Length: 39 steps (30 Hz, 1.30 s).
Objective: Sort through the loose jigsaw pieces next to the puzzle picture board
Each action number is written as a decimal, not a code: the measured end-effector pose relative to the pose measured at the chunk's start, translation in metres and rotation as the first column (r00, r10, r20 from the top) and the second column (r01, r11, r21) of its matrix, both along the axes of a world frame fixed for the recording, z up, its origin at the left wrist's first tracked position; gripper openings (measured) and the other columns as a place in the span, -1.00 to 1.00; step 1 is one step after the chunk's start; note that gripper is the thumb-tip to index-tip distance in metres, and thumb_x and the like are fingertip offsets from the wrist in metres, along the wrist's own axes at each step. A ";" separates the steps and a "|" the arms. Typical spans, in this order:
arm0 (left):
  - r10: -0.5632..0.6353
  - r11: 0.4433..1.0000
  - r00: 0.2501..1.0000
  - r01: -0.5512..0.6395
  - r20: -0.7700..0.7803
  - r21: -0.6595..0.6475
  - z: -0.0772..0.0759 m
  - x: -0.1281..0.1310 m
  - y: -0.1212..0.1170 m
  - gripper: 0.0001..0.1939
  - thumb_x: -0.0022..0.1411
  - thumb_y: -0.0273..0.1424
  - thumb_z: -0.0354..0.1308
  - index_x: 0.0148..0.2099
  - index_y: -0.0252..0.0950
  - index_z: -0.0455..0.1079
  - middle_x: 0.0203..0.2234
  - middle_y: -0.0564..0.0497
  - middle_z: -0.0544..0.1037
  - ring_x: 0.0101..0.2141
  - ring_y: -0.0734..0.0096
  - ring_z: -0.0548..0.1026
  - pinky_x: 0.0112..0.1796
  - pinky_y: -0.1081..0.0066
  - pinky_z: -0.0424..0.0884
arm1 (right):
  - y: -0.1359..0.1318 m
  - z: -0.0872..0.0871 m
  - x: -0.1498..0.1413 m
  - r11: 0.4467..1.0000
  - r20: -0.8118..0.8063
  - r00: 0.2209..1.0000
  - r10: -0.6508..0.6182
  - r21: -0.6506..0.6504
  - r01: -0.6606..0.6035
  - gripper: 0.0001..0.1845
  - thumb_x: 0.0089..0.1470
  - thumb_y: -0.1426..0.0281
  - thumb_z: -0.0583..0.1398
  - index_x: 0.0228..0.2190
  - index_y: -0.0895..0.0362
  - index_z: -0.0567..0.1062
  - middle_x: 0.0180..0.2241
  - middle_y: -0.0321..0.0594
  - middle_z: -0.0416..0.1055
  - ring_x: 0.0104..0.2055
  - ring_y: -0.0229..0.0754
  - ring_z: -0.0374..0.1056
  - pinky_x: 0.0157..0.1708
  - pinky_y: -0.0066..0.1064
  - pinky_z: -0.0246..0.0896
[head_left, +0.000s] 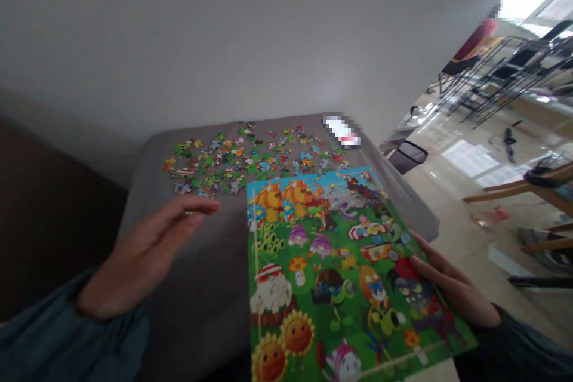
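Lower centre to bottom right: colourful cartoon jigsaw board [340, 274], set at an angle, gripped at its right edge by the right hand [452, 286], fingers [430, 265] lying over the printed face. Lower left: left hand [143, 256] open and released, fingers extended, hovering above the grey upholstered couch [197, 262], near the pieces and well apart from the board. Mid-frame: loose jigsaw pieces [255, 161] scattered across the couch, just past the board's top edge. Beyond them, at the couch's far edge: pixelated, unreadable object [341, 130]. Right side: glossy tile floor [452, 191]. Upper right: metal-framed chairs [505, 77]. Across the top: white wall [179, 30].
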<state>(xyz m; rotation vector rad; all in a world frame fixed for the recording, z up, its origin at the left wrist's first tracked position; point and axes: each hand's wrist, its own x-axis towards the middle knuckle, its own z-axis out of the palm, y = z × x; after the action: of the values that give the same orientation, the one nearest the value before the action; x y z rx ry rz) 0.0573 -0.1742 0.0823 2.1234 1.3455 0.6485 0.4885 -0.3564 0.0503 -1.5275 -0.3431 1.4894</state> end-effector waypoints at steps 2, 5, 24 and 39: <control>-0.323 0.947 0.938 0.318 -0.128 -0.052 -0.003 0.029 -0.005 -0.53 0.51 -0.07 -0.13 0.20 -0.09 0.48 0.17 0.02 0.57 0.18 0.11 0.50 0.24 0.02 0.41 | -0.006 -0.011 -0.018 0.998 -0.102 0.993 0.054 0.033 -0.051 0.04 0.20 0.23 0.35 0.48 -0.17 -0.10 0.26 -0.09 0.46 0.06 0.08 0.58 0.08 -0.03 0.53; -0.511 0.848 0.784 0.526 -0.352 -0.061 -0.022 0.065 -0.018 -0.48 0.53 -0.02 -0.15 0.41 0.09 0.28 0.43 0.07 0.27 0.42 0.00 0.19 0.36 -0.16 0.17 | -0.012 -0.032 -0.041 0.983 -0.161 0.974 0.160 0.118 -0.141 0.04 0.24 0.17 0.33 0.49 -0.12 -0.14 0.30 -0.03 0.40 0.15 0.10 0.52 0.16 0.02 0.43; -0.323 0.885 0.774 0.451 -0.545 0.115 -0.090 0.075 -0.025 -0.20 0.45 0.18 -0.20 0.54 -0.11 0.00 0.48 -0.08 0.11 0.46 -0.06 0.09 0.34 -0.12 0.08 | 0.140 -0.026 -0.096 0.130 0.993 -0.120 0.022 -0.122 -0.984 -0.02 0.28 -0.16 0.12 0.42 0.25 0.12 0.26 0.27 0.32 0.24 0.22 0.29 0.20 0.14 0.26; -0.322 0.940 0.799 0.333 -0.508 -0.073 -0.061 0.013 -0.015 -0.41 0.49 0.10 -0.12 0.47 0.19 0.11 0.43 0.11 0.24 0.40 0.07 0.24 0.39 -0.15 0.00 | 0.200 -0.057 -0.098 -0.139 0.998 -0.018 -0.064 -0.027 -0.990 -0.45 0.42 0.15 0.10 0.26 0.20 0.40 0.21 0.12 0.40 0.33 0.11 0.19 0.22 0.07 0.22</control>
<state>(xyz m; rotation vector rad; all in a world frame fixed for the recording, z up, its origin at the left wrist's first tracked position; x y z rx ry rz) 0.0708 -0.1896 0.0210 2.5764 1.1639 -0.0657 0.3906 -0.1567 -0.0068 -0.6891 -2.7049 0.3914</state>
